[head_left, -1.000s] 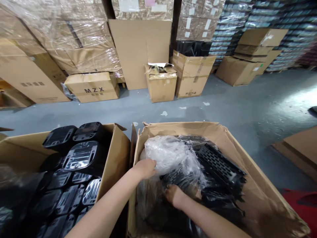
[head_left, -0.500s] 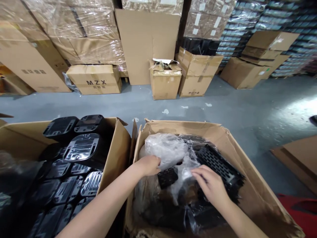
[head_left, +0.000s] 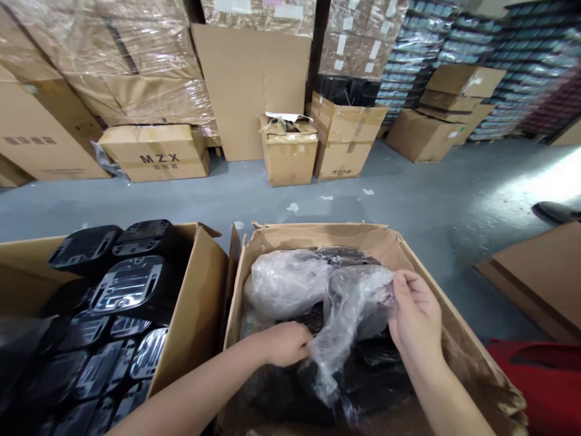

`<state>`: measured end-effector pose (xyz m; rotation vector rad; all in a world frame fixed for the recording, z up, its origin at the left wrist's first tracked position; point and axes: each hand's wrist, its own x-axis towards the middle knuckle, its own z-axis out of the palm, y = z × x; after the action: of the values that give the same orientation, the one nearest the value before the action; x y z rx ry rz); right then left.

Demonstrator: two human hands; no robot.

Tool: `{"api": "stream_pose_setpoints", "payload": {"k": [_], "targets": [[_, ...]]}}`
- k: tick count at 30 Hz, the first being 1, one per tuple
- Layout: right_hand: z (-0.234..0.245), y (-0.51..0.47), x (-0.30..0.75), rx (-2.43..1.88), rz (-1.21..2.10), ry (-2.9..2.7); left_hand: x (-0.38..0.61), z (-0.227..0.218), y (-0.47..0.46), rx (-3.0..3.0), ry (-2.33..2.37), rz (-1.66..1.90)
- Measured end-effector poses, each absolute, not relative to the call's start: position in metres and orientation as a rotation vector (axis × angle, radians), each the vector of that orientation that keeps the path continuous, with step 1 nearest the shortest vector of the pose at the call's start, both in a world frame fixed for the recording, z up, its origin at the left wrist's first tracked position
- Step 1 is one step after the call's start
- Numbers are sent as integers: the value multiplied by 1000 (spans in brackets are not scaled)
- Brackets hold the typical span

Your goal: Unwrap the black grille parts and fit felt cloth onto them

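A crumpled clear plastic bag (head_left: 351,315) stretches between my two hands above the open cardboard box in front of me. My right hand (head_left: 417,312) pinches its upper right end between thumb and fingers, close to the box's right wall. Lower down, my left hand (head_left: 288,344) has its fingers closed at the bag's left edge. Behind my left hand lies a bulky bundle of whitish plastic wrap (head_left: 285,281). Part of a black perforated piece (head_left: 314,316) shows between this bundle and the bag. Dark plastic-covered contents (head_left: 376,369) fill the box below, their kind unclear.
The torn-edged cardboard box (head_left: 318,230) holds the plastic. At left, another box (head_left: 200,290) is stacked with black plastic housings (head_left: 129,284). Across the grey floor (head_left: 254,197) stand cartons, one marked MZX (head_left: 157,154). A red object (head_left: 540,381) and cardboard (head_left: 535,278) are at right.
My right hand has risen to the right, drawing the bag out wide. My left hand has come lower and nearer to me. The black perforated panel at right is now covered. The view has shifted right.
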<state>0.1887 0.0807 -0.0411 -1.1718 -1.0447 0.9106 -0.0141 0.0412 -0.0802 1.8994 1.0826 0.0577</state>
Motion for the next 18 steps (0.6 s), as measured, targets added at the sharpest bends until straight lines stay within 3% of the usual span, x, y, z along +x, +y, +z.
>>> {"api": "stream_pose_setpoints", "payload": {"k": [7, 13, 18], "targets": [[-98, 100, 226, -1446, 937, -1659, -14, -50, 56, 1017, 1028, 444], [-104, 86, 224, -1415, 571, -2027, -20, -36, 61, 797, 853, 604], [-105, 69, 194, -1279, 870, -2170, -20, -36, 62, 667, 894, 769]]}}
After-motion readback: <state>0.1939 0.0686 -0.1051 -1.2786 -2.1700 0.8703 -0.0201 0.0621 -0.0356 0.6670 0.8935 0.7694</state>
